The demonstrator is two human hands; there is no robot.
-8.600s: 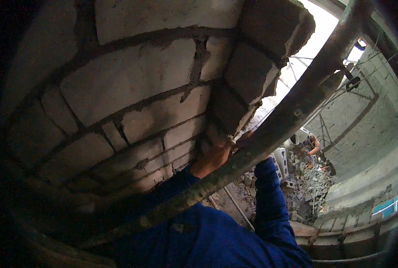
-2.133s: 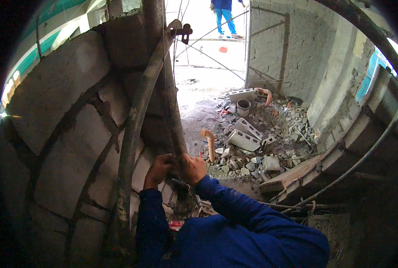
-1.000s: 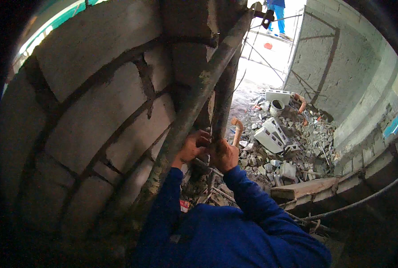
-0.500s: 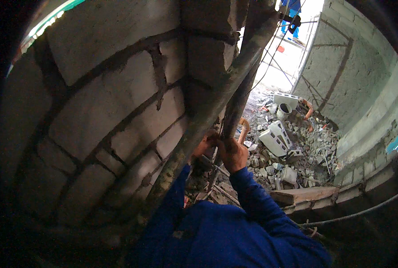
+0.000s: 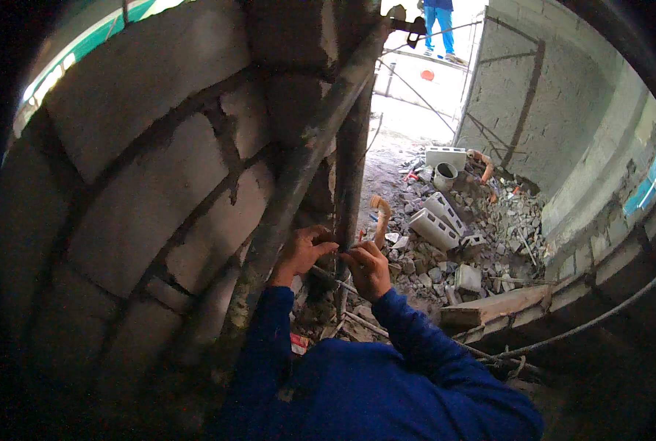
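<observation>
My left hand (image 5: 304,252) is closed in a pinch, thumb stretched toward my right hand. My right hand (image 5: 371,270) is likewise pinched, a short gap away on the other side of a dark upright pole (image 5: 354,169). Whatever the fingertips hold is too thin and dark to name. A thick slanting metal pole (image 5: 313,147) passes close beside my left hand, running from the upper middle down to the lower left. Thin rods (image 5: 332,278) cross low behind my hands.
A block wall (image 5: 144,191) fills the left. Rubble (image 5: 423,272) with hollow concrete blocks (image 5: 435,229), a short wide pipe (image 5: 445,175) and an orange curved pipe (image 5: 380,218) lies to the right. A person (image 5: 438,29) stands on scaffolding at the far end.
My view has turned, so the surroundings sit further left. My hands, close together at the pole before, have drawn apart, and my left hand has come out from behind the slanting pole.
</observation>
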